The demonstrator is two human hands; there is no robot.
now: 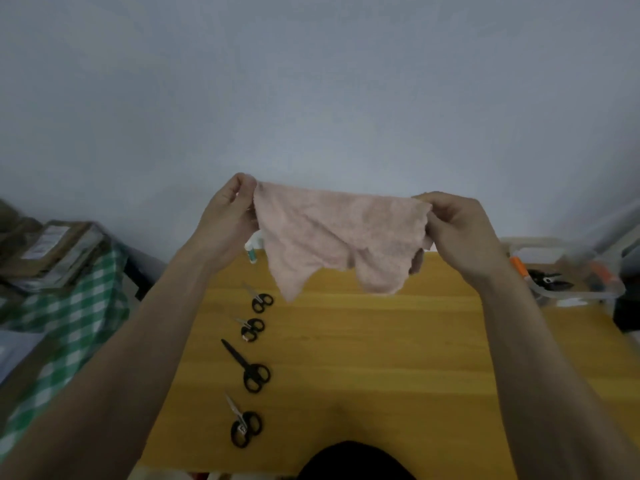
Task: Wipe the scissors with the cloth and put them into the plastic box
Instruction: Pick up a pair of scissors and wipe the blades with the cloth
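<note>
Four scissors (254, 365) lie in a row left on the table (363, 358), plastic box (568, 271) far right.

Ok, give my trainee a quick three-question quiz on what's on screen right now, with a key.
1. True or false: both hands hold the pink cloth up off the wooden table.
2. How many pairs of scissors lie in the row on the table's left side?
A) two B) four C) six
3. Fill in: the clear plastic box sits at the table's far ____ corner.

Key
1. True: the left hand and right hand each pinch a top corner.
2. B: the farthest pair, a second small pair, a long black pair and the nearest pair.
3. right
</note>
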